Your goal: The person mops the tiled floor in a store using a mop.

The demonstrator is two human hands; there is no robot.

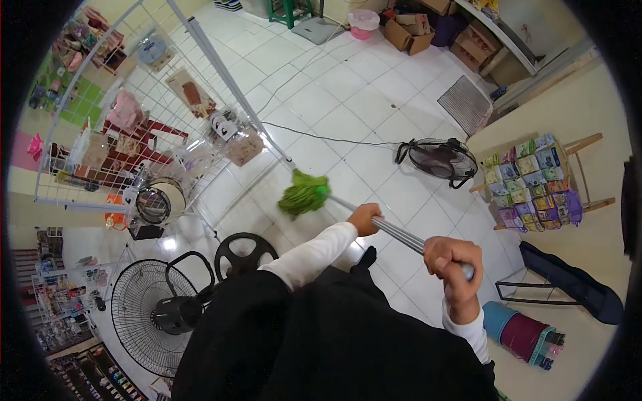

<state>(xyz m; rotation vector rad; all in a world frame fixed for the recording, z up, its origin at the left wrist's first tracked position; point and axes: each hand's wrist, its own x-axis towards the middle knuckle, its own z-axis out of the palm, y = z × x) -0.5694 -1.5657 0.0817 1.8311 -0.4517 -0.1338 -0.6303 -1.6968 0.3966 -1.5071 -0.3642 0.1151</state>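
Note:
A mop with a silver handle (401, 235) slants across the view from the right down to its green string head (304, 194), which rests on the white tiled floor (321, 150). My left hand (366, 220) is closed around the lower part of the handle, nearer the mop head. Higher up, close to the handle's end, my right hand (455, 264) wraps its fingers round it. The mop head lies beside the foot of a wire display rack and looks slightly blurred.
The wire rack (221, 63) with hanging goods stands at left. A standing fan (160, 317) and its round base (244, 257) are near my left side. A floor fan (441, 160) with a trailing cord (334, 139), a sachet rack (531, 184) and stacked buckets (521, 334) stand at right.

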